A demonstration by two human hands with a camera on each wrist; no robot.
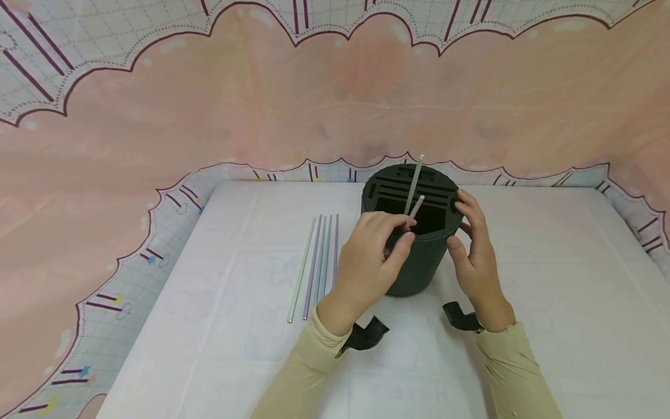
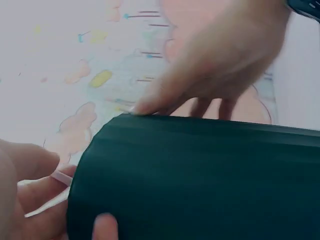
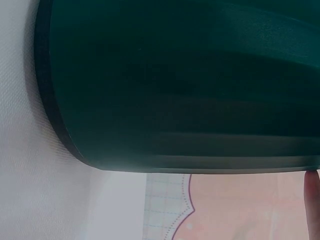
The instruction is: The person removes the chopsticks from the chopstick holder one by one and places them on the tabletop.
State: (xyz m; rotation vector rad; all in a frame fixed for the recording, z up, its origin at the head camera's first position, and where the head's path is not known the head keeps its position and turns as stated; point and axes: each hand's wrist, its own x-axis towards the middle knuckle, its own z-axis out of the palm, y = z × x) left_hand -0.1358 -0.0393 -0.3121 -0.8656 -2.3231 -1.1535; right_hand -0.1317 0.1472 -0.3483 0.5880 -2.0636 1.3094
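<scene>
Two bare hands at a dark green container (image 1: 419, 265) that stands upright on a white-covered counter (image 1: 565, 273), its slotted lid (image 1: 413, 187) facing the head camera. The left hand (image 1: 366, 250) pinches a short visible length of pink stick (image 1: 418, 205) between thumb and fingers, over the near edge of the lid's large opening. Just behind it, a pale green stick (image 1: 413, 183) rises at a slant from the opening; its lower end is hidden. The right hand (image 1: 476, 259) grips the container's right side at the rim, thumb toward the viewer and fingers round the far side. Left of the container, five thin sticks lie side by side on the counter: one light green (image 1: 300, 270), one purple (image 1: 312, 267), two blue and another purple (image 1: 336, 244), some partly hidden by the left hand. A patterned peach cloth (image 1: 314, 110) hangs behind; each wrist bears a black strap (image 1: 366, 336) beside a beige sleeve (image 1: 298, 381)
</scene>
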